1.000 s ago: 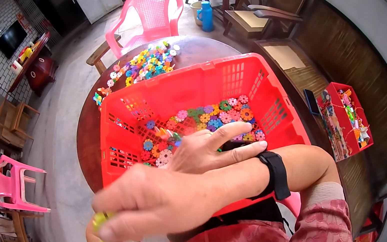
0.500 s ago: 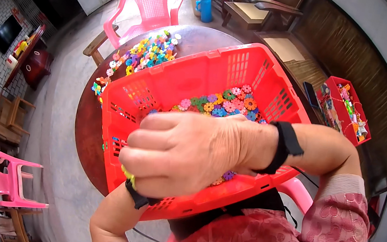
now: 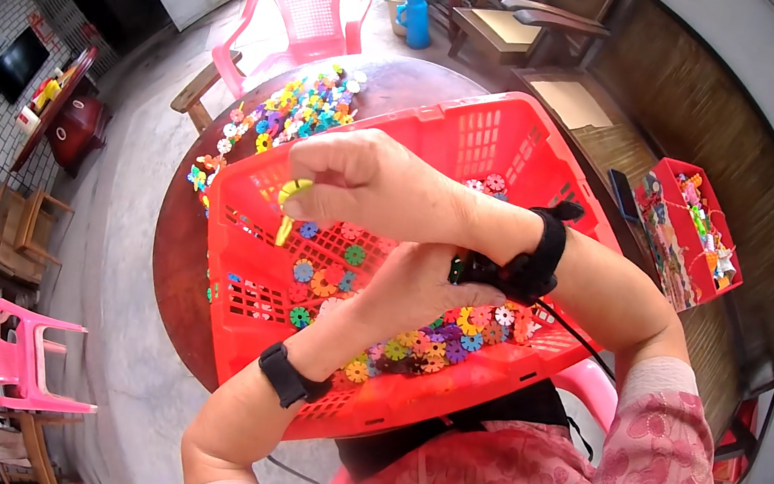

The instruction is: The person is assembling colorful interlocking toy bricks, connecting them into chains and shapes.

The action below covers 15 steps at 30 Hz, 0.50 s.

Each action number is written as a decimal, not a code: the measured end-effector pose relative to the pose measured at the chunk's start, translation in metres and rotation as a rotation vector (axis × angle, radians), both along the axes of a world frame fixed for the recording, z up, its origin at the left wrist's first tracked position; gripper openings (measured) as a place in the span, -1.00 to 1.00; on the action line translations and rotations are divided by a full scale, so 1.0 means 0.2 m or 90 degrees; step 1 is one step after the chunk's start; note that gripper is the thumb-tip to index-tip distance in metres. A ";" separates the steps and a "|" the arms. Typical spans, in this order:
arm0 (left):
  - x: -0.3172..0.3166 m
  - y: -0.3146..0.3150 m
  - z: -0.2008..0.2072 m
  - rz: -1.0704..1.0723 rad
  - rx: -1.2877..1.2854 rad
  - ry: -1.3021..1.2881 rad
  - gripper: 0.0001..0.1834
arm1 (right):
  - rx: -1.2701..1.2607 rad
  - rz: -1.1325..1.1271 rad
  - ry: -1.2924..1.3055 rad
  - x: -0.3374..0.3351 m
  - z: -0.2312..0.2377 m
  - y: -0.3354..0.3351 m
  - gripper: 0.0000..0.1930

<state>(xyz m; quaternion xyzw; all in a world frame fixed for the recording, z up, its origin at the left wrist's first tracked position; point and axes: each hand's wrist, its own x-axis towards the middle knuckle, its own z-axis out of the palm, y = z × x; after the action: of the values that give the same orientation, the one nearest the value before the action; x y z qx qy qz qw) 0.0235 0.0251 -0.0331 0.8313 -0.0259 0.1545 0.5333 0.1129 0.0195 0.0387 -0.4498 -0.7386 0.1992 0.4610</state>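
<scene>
My right hand (image 3: 357, 176) is raised over the red plastic basket (image 3: 446, 378), its thumb and fingers pinching a small yellow plastic piece (image 3: 290, 201). That piece looks like flower-shaped connector discs seen partly edge-on. Below the right wrist, my left hand (image 3: 412, 287) reaches into the basket's space; its fingertips are hidden behind the right wrist and its black strap, so its grip does not show. Loose flower-shaped discs (image 3: 436, 346) of many colours lie across the basket floor under both hands.
The basket rests partly on a round brown table (image 3: 177, 259). A colourful pile of joined pieces (image 3: 301, 112) lies beyond its left corner. At right, a red box (image 3: 702, 231) of small items sits on a wooden bench. A pink chair (image 3: 307, 11) stands behind the table.
My right hand has risen and moved away from me, carrying the yellow piece up from near the left wrist. My left hand, hidden before, now shows below the right wrist.
</scene>
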 end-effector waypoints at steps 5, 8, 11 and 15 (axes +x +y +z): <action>-0.04 0.02 0.12 0.023 0.089 0.086 -0.42 | -0.025 -0.080 0.095 0.09 -0.03 0.00 -0.78; -0.08 0.08 0.17 0.095 0.093 0.212 -0.47 | -0.028 -0.127 0.087 0.22 -0.02 -0.09 -0.86; -0.08 0.16 0.15 0.192 0.071 0.142 -0.50 | 0.082 -0.224 -0.147 0.41 -0.14 -0.15 -0.86; -0.09 0.20 0.16 0.259 0.073 0.063 -0.21 | -0.053 -0.339 -0.364 0.43 -0.21 -0.21 -0.73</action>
<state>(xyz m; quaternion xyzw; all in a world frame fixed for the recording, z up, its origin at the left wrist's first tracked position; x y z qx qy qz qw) 0.0064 0.0648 -0.0018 0.8549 0.1602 0.2160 0.4437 0.1983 -0.0215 -0.0025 -0.6814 -0.6861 -0.0309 0.2531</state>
